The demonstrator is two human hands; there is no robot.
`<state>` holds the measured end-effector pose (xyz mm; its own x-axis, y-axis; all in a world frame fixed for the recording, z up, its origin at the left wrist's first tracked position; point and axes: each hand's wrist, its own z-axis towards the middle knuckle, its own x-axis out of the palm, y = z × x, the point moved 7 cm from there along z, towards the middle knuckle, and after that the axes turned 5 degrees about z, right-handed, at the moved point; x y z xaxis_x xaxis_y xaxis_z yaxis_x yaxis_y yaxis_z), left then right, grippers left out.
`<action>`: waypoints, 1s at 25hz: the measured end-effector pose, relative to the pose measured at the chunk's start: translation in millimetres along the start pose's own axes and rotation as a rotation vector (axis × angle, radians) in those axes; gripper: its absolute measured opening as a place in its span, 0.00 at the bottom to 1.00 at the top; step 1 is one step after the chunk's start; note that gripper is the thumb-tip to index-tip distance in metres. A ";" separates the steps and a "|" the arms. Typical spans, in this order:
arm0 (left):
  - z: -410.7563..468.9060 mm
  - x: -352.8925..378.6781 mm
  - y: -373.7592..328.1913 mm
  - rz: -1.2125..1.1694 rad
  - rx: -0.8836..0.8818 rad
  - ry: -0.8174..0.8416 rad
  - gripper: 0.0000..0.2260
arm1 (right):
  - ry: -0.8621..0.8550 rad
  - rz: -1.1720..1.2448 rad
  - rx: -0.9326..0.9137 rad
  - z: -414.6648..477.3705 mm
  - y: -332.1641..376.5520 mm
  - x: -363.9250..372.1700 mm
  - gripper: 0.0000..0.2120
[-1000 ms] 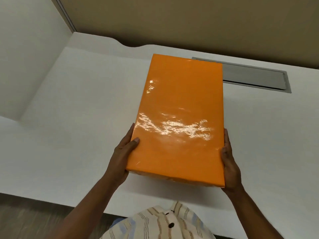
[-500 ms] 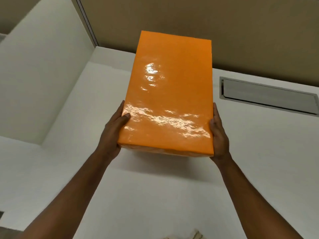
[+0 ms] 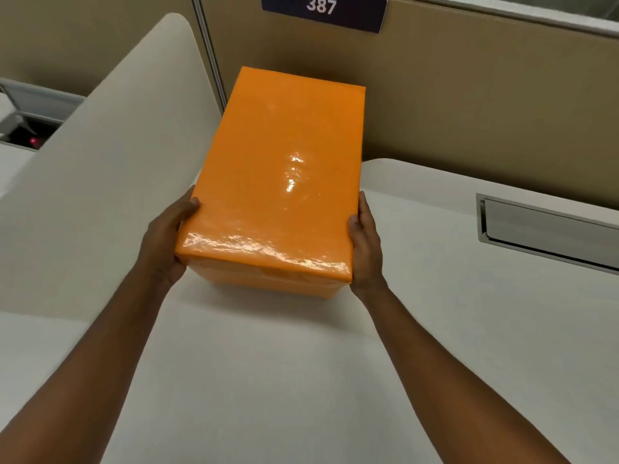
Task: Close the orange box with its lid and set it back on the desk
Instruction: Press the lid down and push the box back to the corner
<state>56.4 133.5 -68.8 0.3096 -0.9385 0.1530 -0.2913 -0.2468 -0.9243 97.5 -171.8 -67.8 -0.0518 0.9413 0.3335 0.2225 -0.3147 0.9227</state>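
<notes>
Left hand (image 3: 164,239) and right hand (image 3: 365,244) clamp the lidded orange box (image 3: 278,182) by its long sides, fingers pressed flat. This keeps the lid (image 3: 284,155) seated, probably for lowering onto the white desk (image 3: 268,380).

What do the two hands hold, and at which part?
The glossy orange rectangular box, lid on: left hand and right hand on its long sides, near end.
</notes>
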 end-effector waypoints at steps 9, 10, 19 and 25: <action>29.7 -49.7 -2.6 -0.033 -0.041 -0.158 0.19 | -0.019 -0.063 0.005 32.5 -24.1 38.4 0.24; 31.7 -51.5 -3.4 -0.032 -0.038 -0.163 0.19 | -0.019 -0.064 0.005 35.2 -25.7 39.9 0.24; 38.0 -64.6 -13.3 0.040 -0.023 -0.274 0.18 | -0.016 -0.100 0.001 42.7 -28.8 51.2 0.24; 27.1 -65.0 -39.0 0.355 0.168 -0.418 0.08 | -0.011 -0.105 0.020 38.8 -26.4 53.6 0.24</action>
<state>72.2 210.7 -52.2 0.5607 -0.7732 -0.2963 -0.3052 0.1396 -0.9420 126.6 -108.4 -81.8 -0.0650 0.9702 0.2333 0.2358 -0.2122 0.9483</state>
